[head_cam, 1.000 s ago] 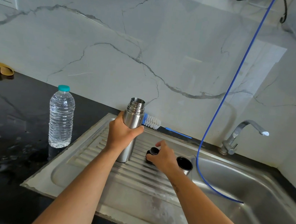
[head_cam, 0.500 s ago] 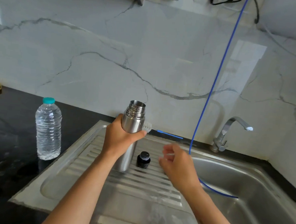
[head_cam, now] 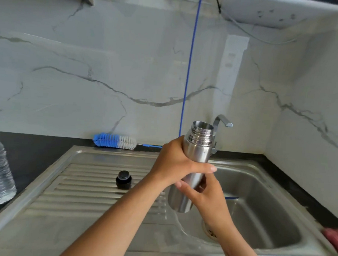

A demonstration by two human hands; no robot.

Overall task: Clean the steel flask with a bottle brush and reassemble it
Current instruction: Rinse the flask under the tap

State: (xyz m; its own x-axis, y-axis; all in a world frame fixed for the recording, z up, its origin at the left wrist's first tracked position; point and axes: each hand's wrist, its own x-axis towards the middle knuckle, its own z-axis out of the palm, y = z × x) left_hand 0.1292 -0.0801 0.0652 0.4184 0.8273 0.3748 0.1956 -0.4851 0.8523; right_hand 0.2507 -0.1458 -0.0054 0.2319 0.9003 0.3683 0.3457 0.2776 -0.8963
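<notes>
Head cam: I see the steel flask (head_cam: 191,168), smooth brushed cyl. w/ threaded open neck, held upright off the ribbed drainboard (head_cam: 93,192) at the basin's left edge; left hand (head_cam: 176,164) wraps its upper body, right hand (head_cam: 205,193) curls round the lower part. Black round stopper (head_cam: 123,180) stands on the ribs; bottle brush (head_cam: 115,141), blue/white bristles, lies on the dark counter by the marble wall. Vs. 0.5 s ago: flask lifted off the drainboard and moved right toward the basin, right hand went from free to gripping.
</notes>
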